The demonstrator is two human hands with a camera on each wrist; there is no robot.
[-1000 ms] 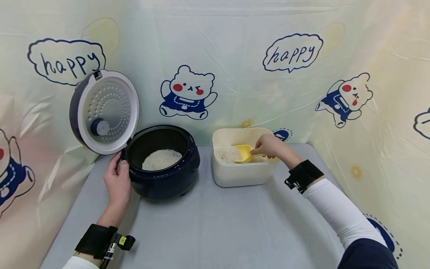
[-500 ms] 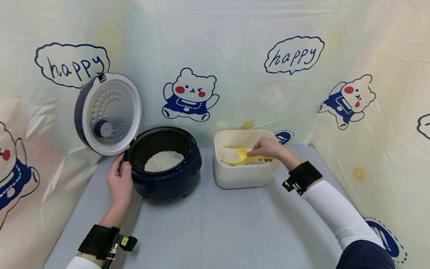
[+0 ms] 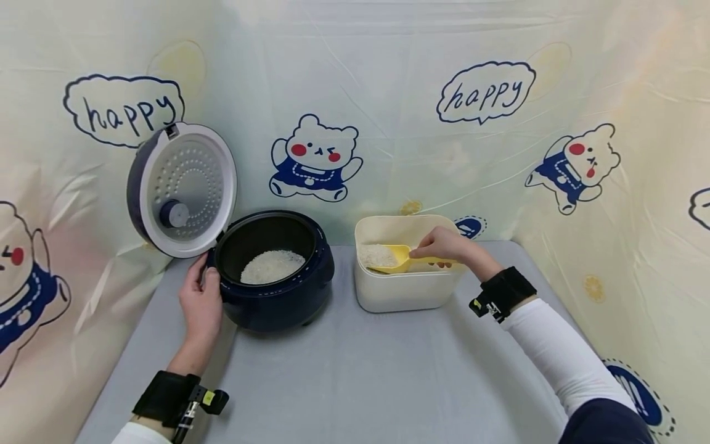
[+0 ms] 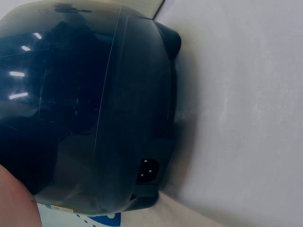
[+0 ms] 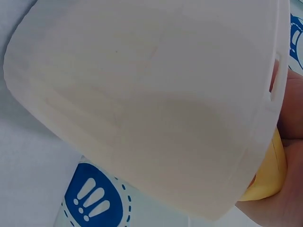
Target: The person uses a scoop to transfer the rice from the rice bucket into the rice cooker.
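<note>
Covering the scene, a gray table (image 3: 344, 370) carries a dark blue rice cooker (image 3: 274, 290), lid (image 3: 183, 188) raised, rice (image 3: 272, 266) inside. Just right stands a white container (image 3: 402, 290). The left hand (image 3: 201, 305) rests against the cooker's side, fingers relaxed. The right hand (image 3: 444, 245) pinches a yellow scoop (image 3: 391, 258) loaded with rice inside the container.

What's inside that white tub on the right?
The white tub holds white rice and a yellow scoop, which the right hand grips by its handle. The tub's near wall and the scoop hide how deep the rice goes.
</note>
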